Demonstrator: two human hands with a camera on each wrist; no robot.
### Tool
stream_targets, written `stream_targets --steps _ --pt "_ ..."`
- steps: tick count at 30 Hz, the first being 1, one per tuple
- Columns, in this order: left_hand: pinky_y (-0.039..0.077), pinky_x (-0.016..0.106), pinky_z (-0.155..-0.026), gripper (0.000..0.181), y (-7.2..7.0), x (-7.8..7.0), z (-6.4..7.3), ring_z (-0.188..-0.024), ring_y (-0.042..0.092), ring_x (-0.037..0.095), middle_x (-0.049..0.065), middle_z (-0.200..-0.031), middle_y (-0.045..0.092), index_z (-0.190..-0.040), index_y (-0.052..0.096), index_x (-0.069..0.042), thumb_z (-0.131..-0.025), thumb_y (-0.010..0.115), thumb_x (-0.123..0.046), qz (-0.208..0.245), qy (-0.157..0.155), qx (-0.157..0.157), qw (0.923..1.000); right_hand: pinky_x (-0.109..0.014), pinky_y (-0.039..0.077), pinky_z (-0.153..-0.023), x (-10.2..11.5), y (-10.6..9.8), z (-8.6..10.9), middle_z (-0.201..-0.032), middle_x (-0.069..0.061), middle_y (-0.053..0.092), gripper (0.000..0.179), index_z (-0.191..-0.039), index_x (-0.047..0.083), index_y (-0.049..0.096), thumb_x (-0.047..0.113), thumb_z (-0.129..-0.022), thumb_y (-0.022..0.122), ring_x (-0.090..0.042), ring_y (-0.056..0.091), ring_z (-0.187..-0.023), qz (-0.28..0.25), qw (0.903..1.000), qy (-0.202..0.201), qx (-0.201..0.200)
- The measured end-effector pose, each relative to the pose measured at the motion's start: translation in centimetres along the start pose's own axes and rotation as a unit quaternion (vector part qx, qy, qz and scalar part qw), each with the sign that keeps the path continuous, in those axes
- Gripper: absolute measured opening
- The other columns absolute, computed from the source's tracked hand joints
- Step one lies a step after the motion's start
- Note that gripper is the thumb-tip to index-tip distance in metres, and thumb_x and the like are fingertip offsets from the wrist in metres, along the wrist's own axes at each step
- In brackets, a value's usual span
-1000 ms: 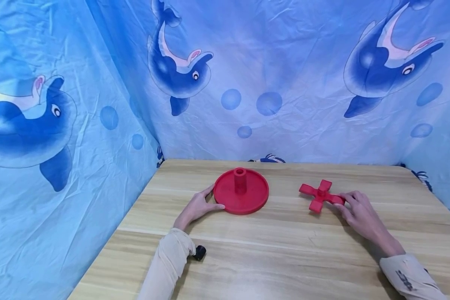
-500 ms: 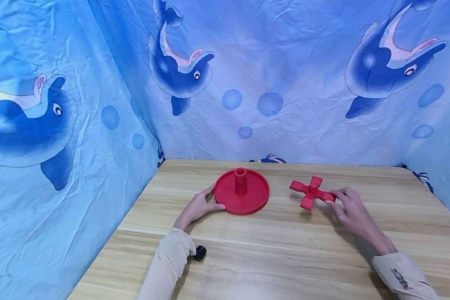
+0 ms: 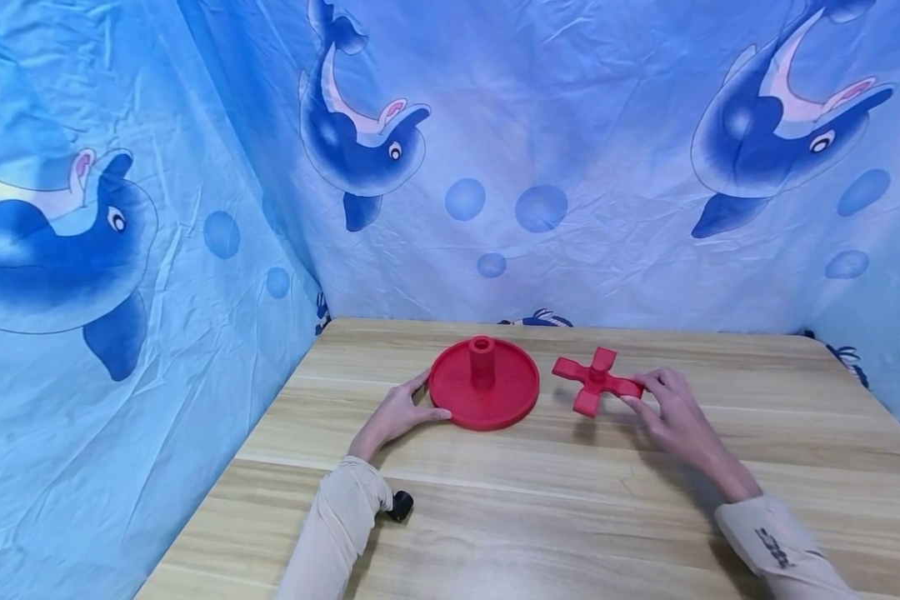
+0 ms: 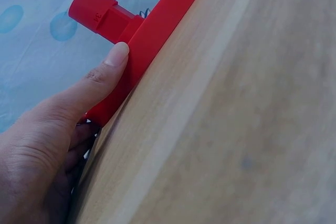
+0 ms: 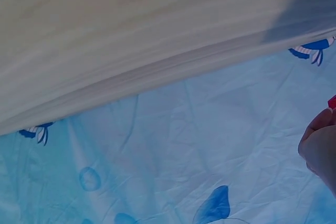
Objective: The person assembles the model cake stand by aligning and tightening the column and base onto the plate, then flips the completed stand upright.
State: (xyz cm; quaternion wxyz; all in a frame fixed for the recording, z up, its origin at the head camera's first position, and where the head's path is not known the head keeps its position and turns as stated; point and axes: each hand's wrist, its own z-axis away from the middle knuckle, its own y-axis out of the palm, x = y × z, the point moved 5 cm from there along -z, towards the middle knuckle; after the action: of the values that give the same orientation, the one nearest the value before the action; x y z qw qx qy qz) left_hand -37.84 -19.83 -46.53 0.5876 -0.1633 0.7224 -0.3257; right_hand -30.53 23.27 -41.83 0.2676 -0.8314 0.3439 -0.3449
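right hand (image 3: 675, 418), nearly closed, pinches the red four-armed cross (image 3: 597, 380), best kept level, just right of the red round base (image 3: 483, 398), which the wide-spread left hand (image 3: 399, 413) grips and should steady.

Pale glare brightens the near table (image 3: 495, 542); wrist views look dimmer.

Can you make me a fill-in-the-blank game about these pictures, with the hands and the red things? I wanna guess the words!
1. The right hand holds a cross that has ____ arms.
2. The left hand touches a tray shaped like a ____.
3. The tray and the cross are both coloured ____.
4. The curtain behind the table is mostly ____.

Missing words: four; circle; red; blue.
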Motion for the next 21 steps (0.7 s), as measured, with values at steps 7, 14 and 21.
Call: stream_targets --steps 7,14,21 --pt "0.037 0.053 -0.116 0.097 0.0 -0.1 0.1 -0.148 0.037 0.032 0.015 -0.159 0.043 -0.161 0.039 -0.015 -0.082 0.088 -0.045 0.002 0.001 0.0 1.0 -0.043 0.039 -0.074 1.2 1.0 -0.7 -0.097 -0.014 0.058 0.032 -0.113 -0.008 0.071 -0.001 -0.084 0.083 -0.032 0.048 -0.094 -0.012 0.9997 -0.021 -0.004" --pt "0.036 0.053 -0.116 0.098 -0.1 -0.1 0.2 -0.149 0.035 0.033 0.014 -0.16 0.042 -0.161 0.039 -0.015 -0.082 0.088 -0.045 0.0 0.0 0.001 1.0 -0.042 0.038 -0.077 2.2 2.0 -1.3 -0.096 -0.013 0.057 0.031 -0.112 -0.008 0.071 -0.002 -0.085 0.082 -0.031 0.047 -0.094 -0.024 0.9989 -0.04 -0.006" --pt "0.036 0.052 -0.116 0.098 -0.2 -0.1 0.2 -0.149 0.035 0.033 0.015 -0.16 0.042 -0.161 0.038 -0.014 -0.083 0.087 -0.046 -0.002 0.003 0.002 1.0 -0.041 0.038 -0.079 3.1 2.8 -1.7 -0.097 -0.012 0.056 0.029 -0.113 -0.008 0.07 -0.001 -0.087 0.08 -0.031 0.048 -0.097 -0.037 0.998 -0.051 -0.001"
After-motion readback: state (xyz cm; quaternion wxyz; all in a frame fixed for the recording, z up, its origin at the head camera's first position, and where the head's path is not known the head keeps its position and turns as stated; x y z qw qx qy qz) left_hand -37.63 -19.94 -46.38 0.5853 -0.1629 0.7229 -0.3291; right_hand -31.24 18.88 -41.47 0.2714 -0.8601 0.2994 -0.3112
